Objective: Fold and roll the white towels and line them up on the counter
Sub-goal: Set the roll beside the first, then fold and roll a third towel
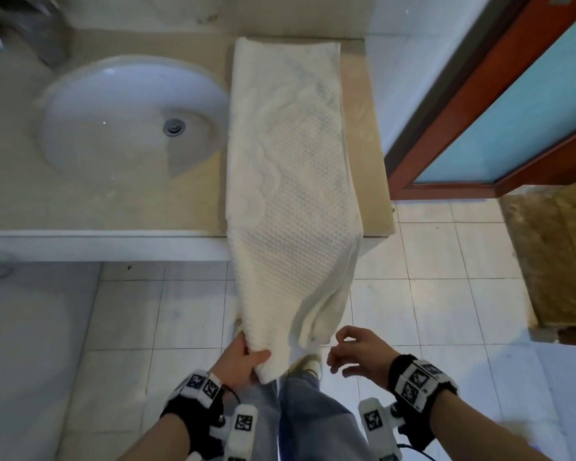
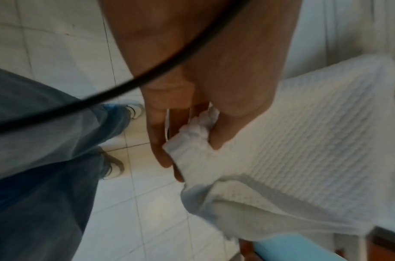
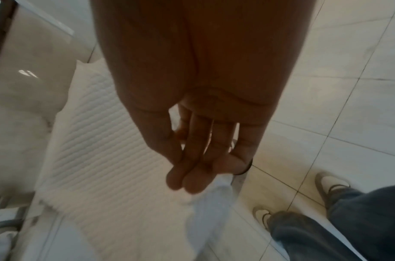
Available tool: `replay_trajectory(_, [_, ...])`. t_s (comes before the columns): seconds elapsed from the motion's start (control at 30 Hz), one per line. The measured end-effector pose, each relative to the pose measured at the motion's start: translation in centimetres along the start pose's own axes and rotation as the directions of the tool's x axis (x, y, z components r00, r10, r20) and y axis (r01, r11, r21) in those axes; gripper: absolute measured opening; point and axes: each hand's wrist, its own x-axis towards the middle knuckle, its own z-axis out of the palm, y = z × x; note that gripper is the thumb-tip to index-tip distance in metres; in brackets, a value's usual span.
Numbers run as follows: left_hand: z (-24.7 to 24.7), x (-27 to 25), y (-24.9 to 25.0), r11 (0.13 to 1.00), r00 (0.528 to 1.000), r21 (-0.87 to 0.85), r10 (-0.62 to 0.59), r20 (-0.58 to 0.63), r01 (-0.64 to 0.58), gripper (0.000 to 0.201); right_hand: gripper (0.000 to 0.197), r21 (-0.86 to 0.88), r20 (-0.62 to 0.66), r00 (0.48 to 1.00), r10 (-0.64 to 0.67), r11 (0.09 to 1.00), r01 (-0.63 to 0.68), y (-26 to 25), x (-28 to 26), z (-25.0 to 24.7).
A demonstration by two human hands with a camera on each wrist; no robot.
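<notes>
Pale tiled floor (image 1: 429, 294), white sink (image 1: 130, 111), red-brown framed door (image 1: 479, 104) with turquoise panel

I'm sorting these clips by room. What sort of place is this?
Most likely a bathroom: a round white sink with a drain is set in a beige counter, with pale floor tiles below. The left hand grips a white towel draped over the counter's edge.

Beige counter (image 1: 113, 207) w/ sink (image 1: 130, 114), white towel (image 1: 290, 144) draped over.
</notes>
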Motion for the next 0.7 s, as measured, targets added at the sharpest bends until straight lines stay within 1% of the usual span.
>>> replay_trajectory(0.07, [0.2,-1.2,0.2,0.996,0.996,-0.043,0.071,-0.057,-0.074,0.062,0.018,-0.051,-0.068,0.995,-0.070,0.996,0.066,0.4,-0.5,0.3])
replay_trajectory(0.1, [0.1,-1.8,0.5,0.991,0.992,-0.067,0.108,-0.072,-0.113,0.066,0.017,-0.135,-0.102,0.988,-0.118,0.985,0.104,0.6,-0.6,0.4])
replay_trajectory(0.13, [0.2,-2.5,0.8,0.987,0.989,-0.091,0.128,-0.073,-0.134,0.069,0.015,-0.265,-0.122,0.976,-0.181,0.953,0.143,0.7,-0.6,0.5])
replay_trajectory(0.17, [0.3,-3.2,1.1,0.982,0.986,-0.107,0.146,-0.075,-0.153,0.073,0.017,-0.417,-0.121,0.959,-0.257,0.890,0.186,0.7,-0.7,0.7])
replay_trajectory(0.2, [0.7,-3.8,1.5,0.980,0.984,-0.107,0.158,-0.084,-0.167,0.075,0.025,-0.565,-0.089,0.934,-0.346,0.790,0.238,0.7,-0.9,1.1])
replay_trajectory(0.23, [1.2,-4.5,1.8,0.975,0.979,-0.114,0.181,-0.094,-0.191,0.076,0.040,-0.696,-0.031,0.895,-0.444,0.652,0.300,0.7,-1.1,1.8])
replay_trajectory(0.27, [1.6,-5.0,2.2,0.970,0.975,-0.121,0.200,-0.102,-0.211,0.072,0.057,-0.798,0.051,0.848,-0.528,0.489,0.353,0.8,-1.3,2.5])
replay_trajectory(0.3, [2.2,-5.5,2.5,0.966,0.972,-0.127,0.212,-0.106,-0.225,0.062,0.071,-0.870,0.130,0.787,-0.603,0.312,0.382,0.9,-1.3,3.3])
replay_trajectory(0.33, [2.6,-5.9,3.0,0.966,0.971,-0.124,0.215,-0.108,-0.228,0.047,0.079,-0.908,0.190,0.725,-0.662,0.162,0.386,1.1,-1.3,4.1])
replay_trajectory(0.37, [3.0,-6.3,3.5,0.967,0.972,-0.130,0.206,-0.109,-0.220,0.033,0.082,-0.923,0.234,0.685,-0.689,0.064,0.379,1.1,-1.3,4.6])
replay_trajectory(0.4, [3.2,-6.6,4.0,0.967,0.975,-0.150,0.190,-0.110,-0.206,0.024,0.080,-0.926,0.268,0.658,-0.703,0.000,0.377,1.1,-1.2,5.0])
replay_trajectory(0.47, [3.2,-7.3,4.9,0.956,0.984,-0.238,0.148,-0.102,-0.169,0.020,0.071,-0.933,0.288,0.638,-0.714,-0.058,0.356,1.1,-1.0,4.9])
replay_trajectory(0.53, [2.9,-7.8,5.9,0.936,0.988,-0.320,0.123,-0.089,-0.145,0.020,0.058,-0.951,0.252,0.635,-0.730,-0.065,0.302,1.2,-0.7,3.9])
replay_trajectory(0.63, [1.8,-8.2,7.0,0.914,0.991,-0.387,0.095,-0.091,-0.123,0.021,0.042,-0.981,0.135,0.630,-0.765,-0.014,0.194,1.0,-0.6,1.6])
replay_trajectory(0.7, [1.3,-8.1,7.6,0.896,0.994,-0.435,0.056,-0.093,-0.092,0.022,0.033,-0.987,0.085,0.601,-0.795,0.017,0.162,0.9,-0.8,0.3])
